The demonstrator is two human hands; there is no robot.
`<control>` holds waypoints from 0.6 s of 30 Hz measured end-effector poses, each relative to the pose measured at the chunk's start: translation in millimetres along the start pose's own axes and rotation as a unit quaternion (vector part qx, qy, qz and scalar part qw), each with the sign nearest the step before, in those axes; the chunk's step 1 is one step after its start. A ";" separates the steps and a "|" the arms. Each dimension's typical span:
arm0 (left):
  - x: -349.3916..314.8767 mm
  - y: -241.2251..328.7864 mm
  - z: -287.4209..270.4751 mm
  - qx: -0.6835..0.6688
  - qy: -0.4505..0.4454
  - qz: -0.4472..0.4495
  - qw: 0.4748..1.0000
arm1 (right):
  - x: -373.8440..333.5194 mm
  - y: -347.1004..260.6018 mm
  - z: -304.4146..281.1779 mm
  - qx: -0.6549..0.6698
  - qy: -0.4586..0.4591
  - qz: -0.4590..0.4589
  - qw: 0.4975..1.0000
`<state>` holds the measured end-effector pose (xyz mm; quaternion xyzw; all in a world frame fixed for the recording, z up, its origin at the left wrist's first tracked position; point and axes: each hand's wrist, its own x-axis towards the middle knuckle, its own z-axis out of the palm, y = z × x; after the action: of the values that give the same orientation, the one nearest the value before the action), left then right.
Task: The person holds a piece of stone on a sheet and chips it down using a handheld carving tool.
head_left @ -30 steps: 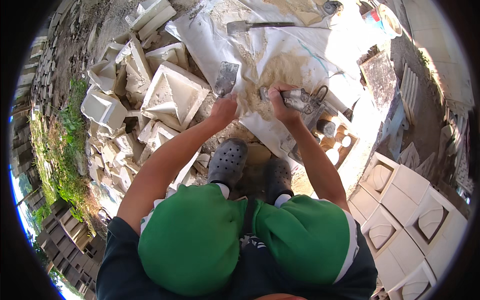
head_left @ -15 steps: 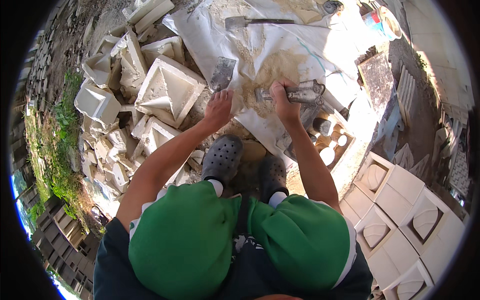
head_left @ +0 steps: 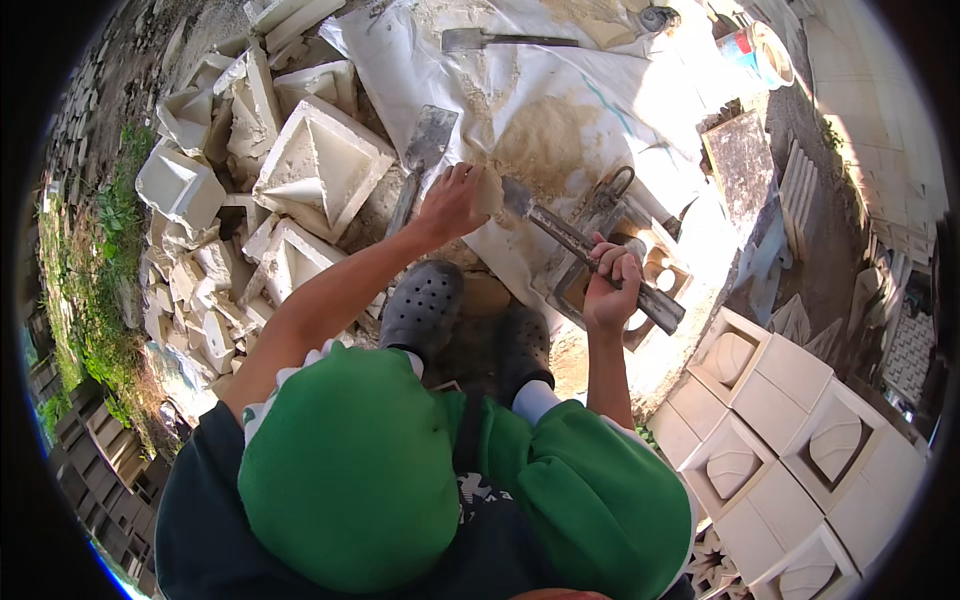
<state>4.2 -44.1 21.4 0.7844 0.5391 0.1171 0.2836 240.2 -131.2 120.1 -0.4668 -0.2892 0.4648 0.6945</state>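
Right hand (head_left: 612, 280): fingers clenched around the handle of a long flat-bladed tool (head_left: 560, 230), held aslant, its blade end just beside a pale lump (head_left: 488, 193) at the curled fingertips of the left hand (head_left: 452, 208); cannot tell whether that lump is gripped or only touched. Outward: sandy powder (head_left: 550, 140) on a white sheet (head_left: 590, 80) beyond the blade, a second flat-bladed tool (head_left: 431, 137) beside the left hand, pale broken moulds (head_left: 322, 168) farther left.

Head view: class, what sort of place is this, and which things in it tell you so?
Probably an outdoor masonry or casting yard: there is a heap of broken pale moulded pieces, pale blocks with recessed faces, and sandy powder on a white sheet.
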 end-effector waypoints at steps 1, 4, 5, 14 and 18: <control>3.8 -2.5 5.1 -0.002 0.004 -0.007 1.000 | 5.6 -3.6 -1.2 -0.002 -0.007 0.004 1.000; 10.5 -10.9 17.4 0.040 0.036 0.026 0.998 | 28.2 -26.7 5.6 0.086 0.001 0.034 0.996; 9.3 -14.0 18.5 0.053 0.023 0.018 0.998 | 34.9 -36.5 10.1 0.082 -0.008 0.038 0.996; -2.0 -27.8 23.7 0.025 0.042 0.013 0.999 | 83.4 -218.2 112.5 -0.082 -0.319 0.020 0.944; -8.1 -41.6 17.6 -0.027 0.047 0.022 0.998 | 91.5 -275.5 169.0 -0.083 -0.396 0.009 0.914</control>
<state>-22.8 -46.4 -15.6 0.7816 0.5313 0.1744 0.2766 239.1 -19.7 436.9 -0.3032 -0.5739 0.5921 0.4776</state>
